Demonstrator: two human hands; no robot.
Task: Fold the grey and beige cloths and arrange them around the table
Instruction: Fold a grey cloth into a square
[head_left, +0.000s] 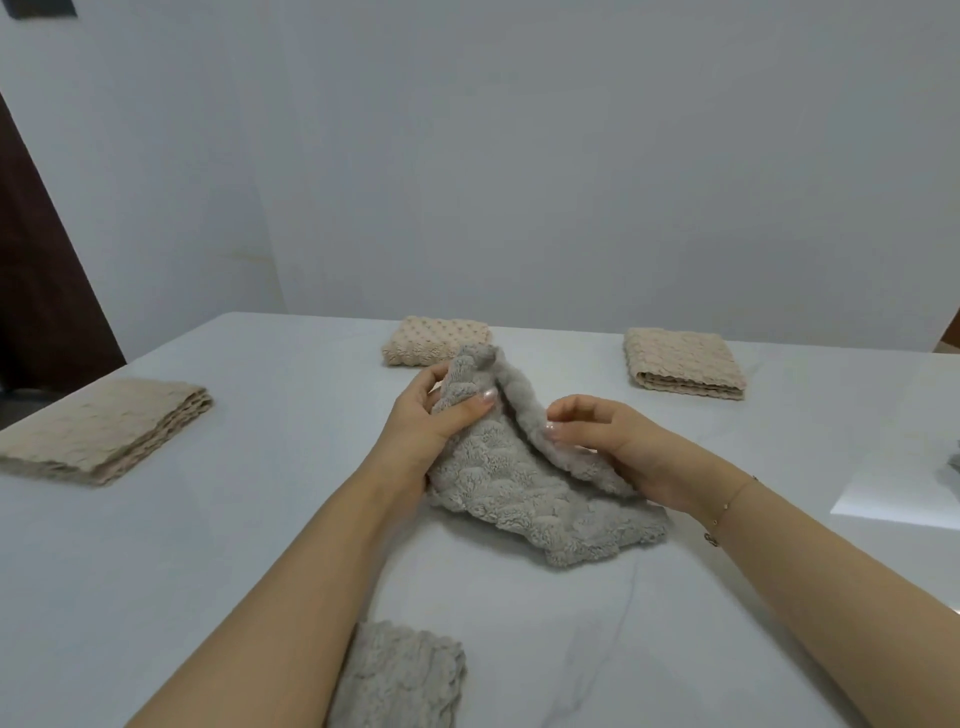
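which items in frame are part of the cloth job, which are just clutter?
Job:
grey cloth being folded, gripped by left hand and right hand
folded grey cloth
three folded beige cloths
table

Not job:
white sheet
grey thing at right edge, unidentifiable

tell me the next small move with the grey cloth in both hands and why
Probably bring the lifted edge over and lay it flat on the lower half. The left hand and right hand both pinch the raised edge of the grey cloth, whose lower part rests rumpled on the table, so the fold looks half done.
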